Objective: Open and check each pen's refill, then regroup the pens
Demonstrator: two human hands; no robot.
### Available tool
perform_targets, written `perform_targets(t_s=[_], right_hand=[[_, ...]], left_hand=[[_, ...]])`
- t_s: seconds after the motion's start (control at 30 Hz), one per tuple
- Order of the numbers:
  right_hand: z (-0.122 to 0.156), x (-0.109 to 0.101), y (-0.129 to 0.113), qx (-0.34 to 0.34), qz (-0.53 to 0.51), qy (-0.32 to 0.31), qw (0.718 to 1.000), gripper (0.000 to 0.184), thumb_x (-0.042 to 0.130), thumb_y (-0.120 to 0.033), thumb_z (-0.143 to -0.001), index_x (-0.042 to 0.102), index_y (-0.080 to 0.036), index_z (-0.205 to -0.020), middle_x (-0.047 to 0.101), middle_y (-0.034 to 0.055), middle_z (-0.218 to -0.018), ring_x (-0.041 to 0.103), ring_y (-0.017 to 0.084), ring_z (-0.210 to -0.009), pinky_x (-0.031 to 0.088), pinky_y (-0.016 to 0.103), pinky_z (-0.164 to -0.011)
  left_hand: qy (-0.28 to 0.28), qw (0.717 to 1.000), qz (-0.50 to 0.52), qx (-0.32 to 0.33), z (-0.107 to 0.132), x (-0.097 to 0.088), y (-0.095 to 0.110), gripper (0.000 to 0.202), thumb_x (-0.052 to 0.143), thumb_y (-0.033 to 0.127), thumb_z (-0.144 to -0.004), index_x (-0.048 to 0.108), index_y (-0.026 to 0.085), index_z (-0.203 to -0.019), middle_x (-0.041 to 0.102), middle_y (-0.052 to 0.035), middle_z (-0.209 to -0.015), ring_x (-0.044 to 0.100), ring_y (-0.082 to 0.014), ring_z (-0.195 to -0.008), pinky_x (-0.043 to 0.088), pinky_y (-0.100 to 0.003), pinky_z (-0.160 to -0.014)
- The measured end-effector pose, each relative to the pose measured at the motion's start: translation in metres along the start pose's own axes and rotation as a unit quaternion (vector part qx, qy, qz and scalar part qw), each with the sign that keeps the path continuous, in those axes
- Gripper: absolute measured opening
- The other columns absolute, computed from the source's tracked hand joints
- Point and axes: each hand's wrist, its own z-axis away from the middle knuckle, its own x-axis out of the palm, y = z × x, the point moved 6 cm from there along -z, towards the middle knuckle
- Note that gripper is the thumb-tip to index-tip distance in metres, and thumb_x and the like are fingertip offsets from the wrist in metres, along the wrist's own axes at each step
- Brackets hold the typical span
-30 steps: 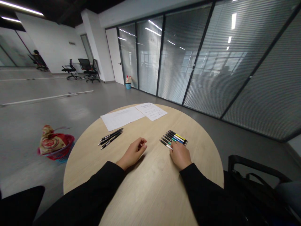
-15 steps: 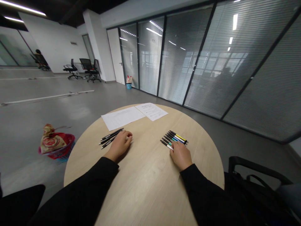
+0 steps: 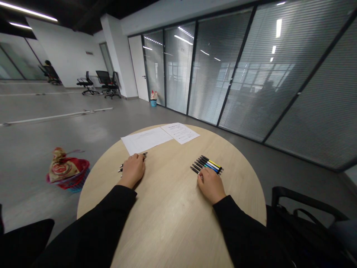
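Note:
My left hand (image 3: 132,171) is bent over a small bunch of black pens (image 3: 121,166) on the left of the table, its fingers closed around them. Only the pens' ends stick out past the hand; how many it grips is hidden. On the right lies a row of pens (image 3: 211,162), side by side and slanted, with black tips and yellow, white and blue barrels. My right hand (image 3: 212,184) is at the near edge of this row, fingers curled in a pinch on the nearest pen (image 3: 194,170). Most of that pen is under the fingers.
Two printed sheets of paper (image 3: 147,139) lie at the far side of the round wooden table (image 3: 173,223). A basket with a bag (image 3: 68,173) stands on the floor at left. A black chair (image 3: 306,199) is close at right. Glass partitions with blinds are behind.
My left hand has moved left and onto the black pens, covering most of them. My right hand has shifted slightly left along the near edge of the row.

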Motion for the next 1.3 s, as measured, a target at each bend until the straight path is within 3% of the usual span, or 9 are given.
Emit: perform_targets(t_s=[0.27,0.4,0.5,0.63,0.77,0.93,1.0,1.13,1.3], right_hand=[[0.001,-0.001,-0.012,-0.075,-0.065,0.000,0.995,0.011,0.054,-0.015,-0.089,0.060,-0.019,-0.080,0.063,0.0061,-0.086,0.056,0.020,-0.086,0.041,0.030,-0.077],[0.002,0.004,-0.017,-0.097,-0.095,-0.026,0.990,0.011,0.054,-0.013,-0.088,0.060,-0.019,-0.081,0.063,0.0057,-0.087,0.057,0.020,-0.086,0.042,0.031,-0.077],[0.004,0.009,-0.023,-0.117,-0.116,-0.051,0.985,0.011,0.055,-0.013,-0.088,0.062,-0.019,-0.083,0.063,0.0056,-0.087,0.057,0.020,-0.087,0.043,0.031,-0.079],[0.008,0.015,-0.030,-0.126,-0.142,-0.077,0.979,0.009,0.056,-0.014,-0.089,0.063,-0.019,-0.086,0.063,0.0056,-0.089,0.058,0.020,-0.089,0.044,0.031,-0.082],[0.009,0.016,-0.037,-0.120,-0.174,-0.094,0.973,0.009,0.056,-0.015,-0.090,0.064,-0.018,-0.092,0.063,0.0054,-0.090,0.058,0.018,-0.086,0.045,0.031,-0.079],[0.009,0.016,-0.041,-0.112,-0.222,-0.095,0.964,0.014,0.059,-0.022,-0.091,0.064,-0.018,-0.103,0.064,0.0050,-0.090,0.058,0.019,-0.087,0.044,0.032,-0.082],[0.010,0.017,-0.043,-0.120,-0.242,-0.099,0.958,0.016,0.061,-0.026,-0.092,0.064,-0.018,-0.105,0.065,0.0053,-0.092,0.058,0.020,-0.090,0.044,0.032,-0.083],[0.012,0.022,-0.047,-0.130,-0.267,-0.114,0.948,0.014,0.061,-0.028,-0.093,0.064,-0.019,-0.103,0.067,0.0051,-0.094,0.059,0.019,-0.089,0.043,0.031,-0.081],[0.010,0.021,-0.041,-0.091,-0.288,-0.088,0.949,0.014,0.055,-0.021,-0.094,0.066,-0.019,-0.102,0.071,0.0059,-0.097,0.063,0.020,-0.092,0.046,0.031,-0.084]], left_hand=[[-0.043,0.998,0.026,-0.046,0.005,0.004,-0.006,0.033,0.034,0.020,-0.093,0.056,0.012,-0.116,0.065,-0.0186,-0.111,0.067,-0.0328,-0.091,0.050,-0.039,-0.070],[-0.027,0.996,0.083,0.015,0.008,0.003,0.010,0.033,0.036,0.017,-0.091,0.055,0.012,-0.118,0.067,-0.0180,-0.110,0.066,-0.0308,-0.096,0.049,-0.037,-0.075],[-0.020,0.978,0.198,0.065,0.013,0.003,0.031,0.035,0.042,0.023,-0.090,0.055,0.012,-0.120,0.069,-0.0145,-0.101,0.065,-0.0276,-0.093,0.047,-0.036,-0.079],[-0.046,0.903,0.419,0.083,0.023,0.001,0.061,0.033,0.050,0.033,-0.088,0.059,0.017,-0.114,0.064,-0.0033,-0.083,0.058,-0.0178,-0.069,0.043,-0.029,-0.067],[-0.128,0.784,0.607,0.023,0.035,0.007,0.083,0.040,0.063,0.040,-0.079,0.059,0.017,-0.113,0.057,0.0006,-0.084,0.049,-0.0101,-0.057,0.036,-0.023,-0.052],[-0.220,0.636,0.739,-0.004,0.047,0.010,0.102,0.032,0.074,0.034,-0.073,0.054,0.018,-0.093,0.056,0.0038,-0.070,0.056,-0.0097,-0.057,0.041,-0.021,-0.055],[-0.245,0.599,0.763,0.002,0.051,0.008,0.106,0.034,0.078,0.031,-0.071,0.052,0.019,-0.089,0.061,0.0021,-0.071,0.063,-0.0122,-0.064,0.045,-0.022,-0.061],[-0.272,0.588,0.762,0.009,0.054,0.006,0.109,0.037,0.083,0.031,-0.069,0.054,0.017,-0.087,0.070,-0.0032,-0.079,0.069,-0.0161,-0.076,0.049,-0.024,-0.068],[-0.260,0.633,0.729,0.027,0.050,0.005,0.103,0.034,0.081,0.038,-0.072,0.060,0.016,-0.086,0.069,-0.0029,-0.071,0.066,-0.0150,-0.066,0.047,-0.025,-0.062]])
